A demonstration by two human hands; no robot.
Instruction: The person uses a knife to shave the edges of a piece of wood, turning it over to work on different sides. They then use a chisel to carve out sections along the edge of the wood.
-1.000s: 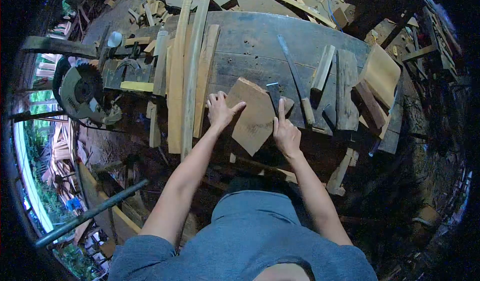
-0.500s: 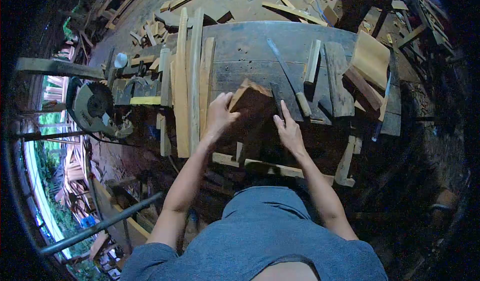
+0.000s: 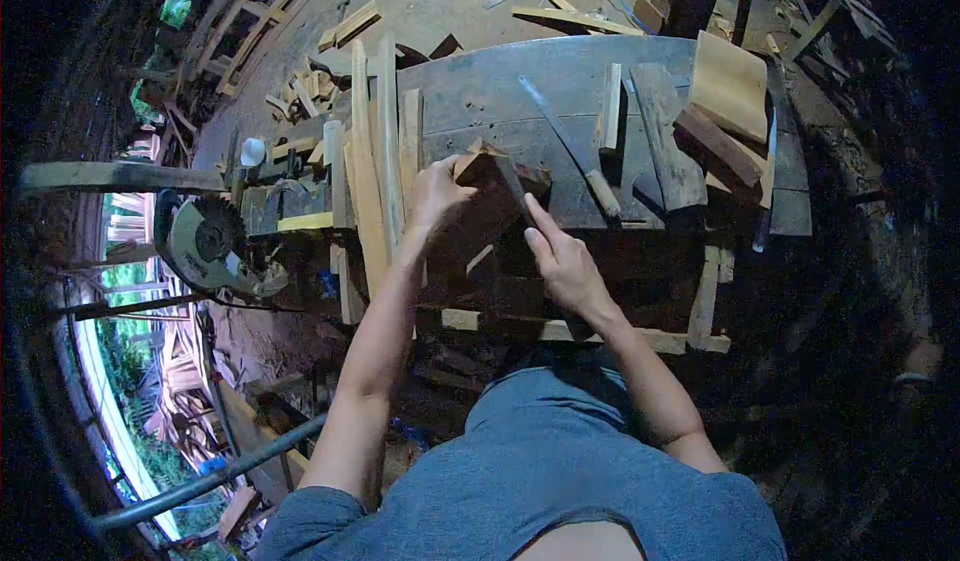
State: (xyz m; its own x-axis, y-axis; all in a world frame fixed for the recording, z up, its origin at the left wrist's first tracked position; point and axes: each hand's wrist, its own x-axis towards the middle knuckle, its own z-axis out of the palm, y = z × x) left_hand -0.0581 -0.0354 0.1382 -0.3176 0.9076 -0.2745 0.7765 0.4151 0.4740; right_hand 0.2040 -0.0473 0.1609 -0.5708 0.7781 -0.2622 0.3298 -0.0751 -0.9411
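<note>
Head view, one cam. Workbench (image 3: 480, 91), dark planks, cluttered.

Item 1: wood board (image 3: 485, 196), tilted up on edge at bench front, dark underside facing the person.
Item 2: left hand (image 3: 437, 196), fingers curled over board's left top edge, gripping it.
Item 3: right hand (image 3: 562, 261), index finger stretched up along board's right side, touching; other fingers loosely bent, nothing clamped inside as far as visible.
Item 4: long timber strips (image 3: 385, 151), just left of left hand.
Item 5: chisel-like tool w/ wooden handle (image 3: 570, 151), flat on bench, right of board.
Item 6: circular saw (image 3: 215, 246), far left, apart from hands.
Item 7: offcuts (image 3: 730, 86), right end of bench.
</note>
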